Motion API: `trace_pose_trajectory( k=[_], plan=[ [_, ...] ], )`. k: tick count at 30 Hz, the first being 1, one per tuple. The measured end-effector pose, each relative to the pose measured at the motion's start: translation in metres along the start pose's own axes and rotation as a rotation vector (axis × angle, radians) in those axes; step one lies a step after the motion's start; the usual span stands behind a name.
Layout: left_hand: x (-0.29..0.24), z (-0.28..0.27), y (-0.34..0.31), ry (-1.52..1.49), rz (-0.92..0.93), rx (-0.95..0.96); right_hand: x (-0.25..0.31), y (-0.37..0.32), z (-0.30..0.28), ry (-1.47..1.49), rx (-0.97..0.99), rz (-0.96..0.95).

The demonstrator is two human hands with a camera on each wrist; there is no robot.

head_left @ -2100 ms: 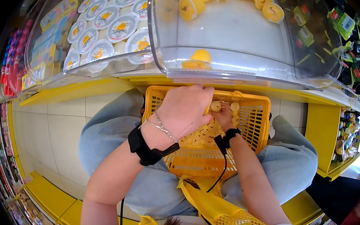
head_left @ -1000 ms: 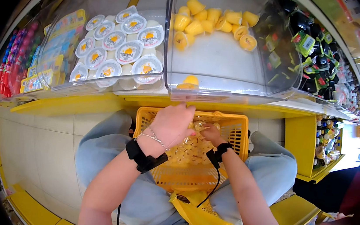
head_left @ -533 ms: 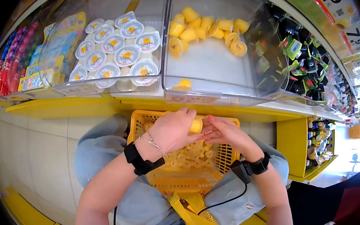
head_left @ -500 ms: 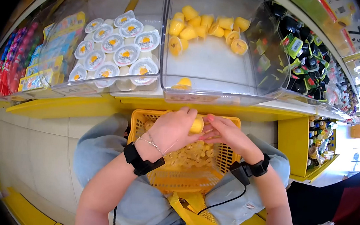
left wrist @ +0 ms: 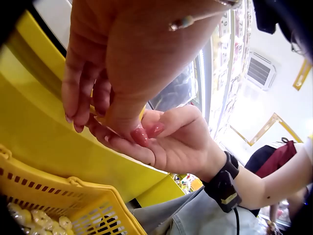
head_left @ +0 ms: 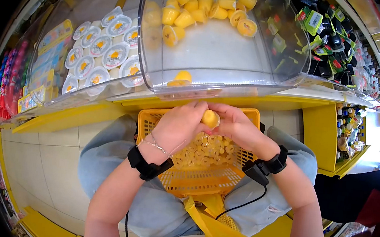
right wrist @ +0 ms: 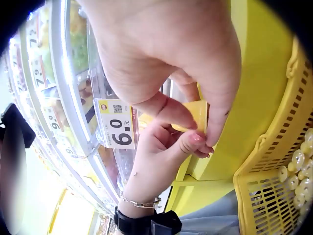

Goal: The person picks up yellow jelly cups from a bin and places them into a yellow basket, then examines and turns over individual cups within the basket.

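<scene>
Both hands meet above the yellow basket (head_left: 197, 184) and hold one small yellow jelly cup (head_left: 211, 119) between them. My left hand (head_left: 175, 121), with a bracelet at the wrist, grips it from the left; in the left wrist view its thumb bends in beside the right thumb. From the other side my right hand (head_left: 246, 131) pinches the cup; the right wrist view shows the yellow cup (right wrist: 197, 111) between thumb and fingers. In the left wrist view the hands hide most of it. Below them, many small pale-yellow cups (head_left: 205, 152) lie inside the basket.
A clear bin (head_left: 196, 59) ahead holds several yellow jelly cups (head_left: 182, 18). To its left stand white-lidded cups (head_left: 115, 55), to its right dark packets (head_left: 332, 45). A yellow shelf edge (head_left: 75, 111) runs in front. Another person (head_left: 358, 196) is at the right.
My right hand has come up out of the basket and joined the left at the jelly cup, with its fingers now round it. The head view has shifted and turned slightly.
</scene>
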State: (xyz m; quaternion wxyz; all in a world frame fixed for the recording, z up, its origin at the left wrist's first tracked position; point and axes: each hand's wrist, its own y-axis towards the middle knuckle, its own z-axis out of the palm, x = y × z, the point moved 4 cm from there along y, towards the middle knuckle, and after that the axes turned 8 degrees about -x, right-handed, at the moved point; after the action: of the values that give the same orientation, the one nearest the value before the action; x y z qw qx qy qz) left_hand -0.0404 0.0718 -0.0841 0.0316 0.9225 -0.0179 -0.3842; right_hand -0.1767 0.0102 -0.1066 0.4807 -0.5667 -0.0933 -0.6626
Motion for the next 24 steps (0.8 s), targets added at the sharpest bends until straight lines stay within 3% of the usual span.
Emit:
trace_pose_trajectory(
  k=[10,13,16,22,24],
  plan=[
    [0.016,0.009,-0.005,0.043,-0.028,0.081,-0.014,0.007,0.000,-0.085,0.032,0.071],
    [0.014,0.006,-0.009,0.156,-0.070,0.126,-0.035,0.019,-0.017,-0.407,0.021,0.053],
    [0.014,0.000,-0.012,0.249,-0.078,0.108,-0.049,0.022,-0.032,-0.833,-0.119,0.126],
    [0.022,-0.004,-0.021,0.443,-0.089,0.131,-0.115,0.044,-0.083,-1.178,-0.186,0.231],
    [0.023,-0.002,-0.021,0.450,-0.071,0.145,-0.152,0.053,-0.109,-1.197,-0.321,0.183]
  ],
)
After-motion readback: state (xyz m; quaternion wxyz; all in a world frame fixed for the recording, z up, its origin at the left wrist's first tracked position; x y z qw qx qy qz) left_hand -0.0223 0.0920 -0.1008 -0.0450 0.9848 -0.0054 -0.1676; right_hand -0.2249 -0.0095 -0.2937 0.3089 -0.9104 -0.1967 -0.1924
